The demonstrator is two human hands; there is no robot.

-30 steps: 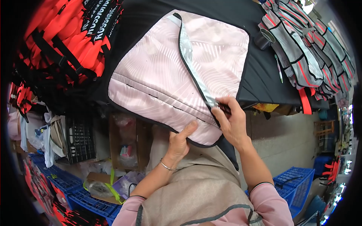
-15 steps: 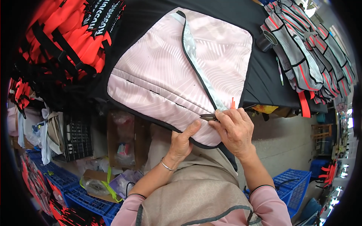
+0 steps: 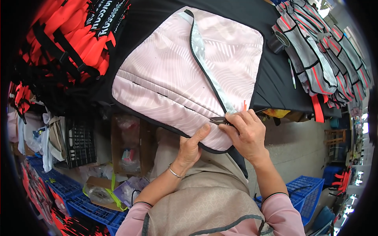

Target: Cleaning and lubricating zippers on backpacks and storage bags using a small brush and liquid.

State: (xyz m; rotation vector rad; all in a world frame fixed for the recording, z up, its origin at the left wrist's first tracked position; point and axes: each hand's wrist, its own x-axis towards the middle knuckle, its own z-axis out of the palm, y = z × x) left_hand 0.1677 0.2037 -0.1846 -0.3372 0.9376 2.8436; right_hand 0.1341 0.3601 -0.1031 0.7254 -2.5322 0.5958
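Note:
A pale pink patterned fabric panel (image 3: 165,59) with black edging lies on the black-covered table, its near edge hanging over toward me. A seam with dark gaps runs across its lower part. My left hand (image 3: 191,148) pinches that near edge, thumb on top and fingers hidden beneath. In my right hand (image 3: 248,131) are small dark thread snips (image 3: 217,119), their blades pointing left at the seam's right end. The snips' handle is mostly covered by my fingers. A narrow strip (image 3: 208,65), pale with a black edge, crosses the panel down to my right hand.
Red padded pieces with black straps (image 3: 75,43) are piled at the left. Grey pieces with red trim (image 3: 311,59) are stacked at the right beside a dark cup (image 3: 278,41) and a pen (image 3: 292,74). Blue crates (image 3: 307,196) and a cardboard box (image 3: 126,145) stand lower down.
The snips and right hand have shifted very slightly, with the fingers a little lower and to the right. My left hand keeps its hold on the panel's edge.

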